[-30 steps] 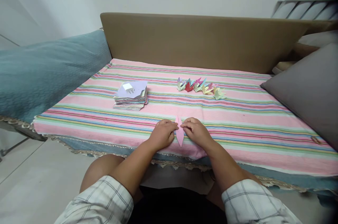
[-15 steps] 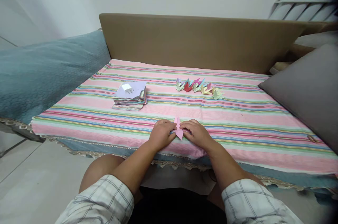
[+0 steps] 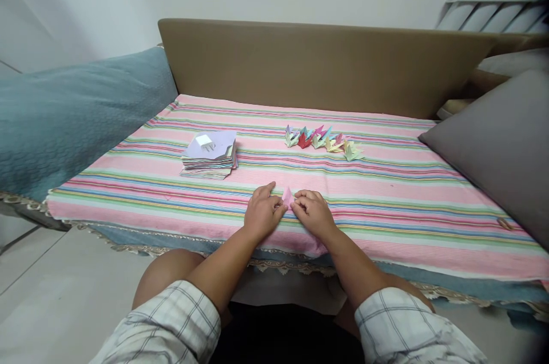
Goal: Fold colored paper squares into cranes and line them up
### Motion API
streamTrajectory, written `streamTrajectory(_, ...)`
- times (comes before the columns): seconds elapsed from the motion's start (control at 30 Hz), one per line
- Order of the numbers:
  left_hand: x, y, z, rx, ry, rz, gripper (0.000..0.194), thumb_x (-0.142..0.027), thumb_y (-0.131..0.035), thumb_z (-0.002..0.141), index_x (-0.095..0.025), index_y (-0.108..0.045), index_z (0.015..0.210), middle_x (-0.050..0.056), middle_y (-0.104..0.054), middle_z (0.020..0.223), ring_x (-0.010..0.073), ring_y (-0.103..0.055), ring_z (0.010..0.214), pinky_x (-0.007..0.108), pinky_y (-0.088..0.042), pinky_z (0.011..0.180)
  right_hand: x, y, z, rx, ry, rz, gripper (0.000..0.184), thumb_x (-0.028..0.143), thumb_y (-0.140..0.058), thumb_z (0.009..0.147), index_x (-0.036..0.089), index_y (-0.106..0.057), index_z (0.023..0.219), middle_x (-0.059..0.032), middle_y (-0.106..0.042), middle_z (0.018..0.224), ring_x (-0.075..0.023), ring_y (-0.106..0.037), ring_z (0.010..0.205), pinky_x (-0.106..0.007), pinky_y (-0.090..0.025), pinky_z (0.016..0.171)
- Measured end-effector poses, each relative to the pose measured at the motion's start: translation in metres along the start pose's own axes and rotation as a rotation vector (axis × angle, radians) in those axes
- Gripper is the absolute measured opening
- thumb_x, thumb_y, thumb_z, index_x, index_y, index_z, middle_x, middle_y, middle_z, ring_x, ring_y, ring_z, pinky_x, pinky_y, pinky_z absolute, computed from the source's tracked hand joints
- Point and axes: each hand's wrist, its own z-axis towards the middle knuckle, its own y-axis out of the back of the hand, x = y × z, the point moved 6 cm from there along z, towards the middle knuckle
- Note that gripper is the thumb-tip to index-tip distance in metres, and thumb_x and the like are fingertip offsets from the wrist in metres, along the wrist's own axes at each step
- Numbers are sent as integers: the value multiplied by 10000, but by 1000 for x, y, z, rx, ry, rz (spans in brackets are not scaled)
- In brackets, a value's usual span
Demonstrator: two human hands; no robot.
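Between my two hands is a small piece of folded pink paper [image 3: 287,196], its pointed tip facing away from me. My left hand [image 3: 262,212] pinches its left lower edge, with the index finger stretched out beside it. On the other side, my right hand [image 3: 313,213] grips the right lower edge between thumb and fingers. Both thumbs nearly meet at the near end of the paper. The fingertips hide part of its lower half.
Several folded paper cranes [image 3: 319,139] in mixed colours stand in rows beyond my hands. A stack of square paper [image 3: 209,161] lies to the left, a small white object [image 3: 205,141] on top. A grey cushion [image 3: 493,141] rests at the right of the striped cloth [image 3: 386,181].
The pink paper's near point, which stuck out toward me, has been folded up, so the piece looks shorter. My thumbs have moved in to its near end.
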Motion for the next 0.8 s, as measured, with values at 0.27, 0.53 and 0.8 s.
streamTrajectory(0.27, 4, -1, 3, -26, 86, -32, 180, -343, -606, 767, -210, -687, 676, 71, -533, 1283, 274, -455, 1168, 459, -400, 970, -3, 1, 3, -45, -60, 93, 176, 320, -586, 774, 246, -671, 638, -25, -667, 943, -206, -547, 894, -362, -414, 819)
streamTrajectory(0.53, 4, -2, 4, -65, 146, -33, 170, -343, -646, 729, -214, -689, 627, 73, -571, 1234, 289, -485, 1120, 468, -422, 929, -1, 1, 2, -104, -67, 53, 175, 292, -613, 741, 235, -618, 576, -33, -670, 924, -214, -552, 876, -363, -413, 817)
streamTrajectory(0.8, 2, 0, 1, -84, 155, -43, 117, -271, -694, 697, -221, -618, 772, 71, -578, 1230, 286, -486, 1123, 467, -421, 900, -2, -1, 3, -105, -88, 22, 165, 289, -619, 730, 229, -575, 583, -30, -665, 926, -212, -546, 871, -347, -404, 808)
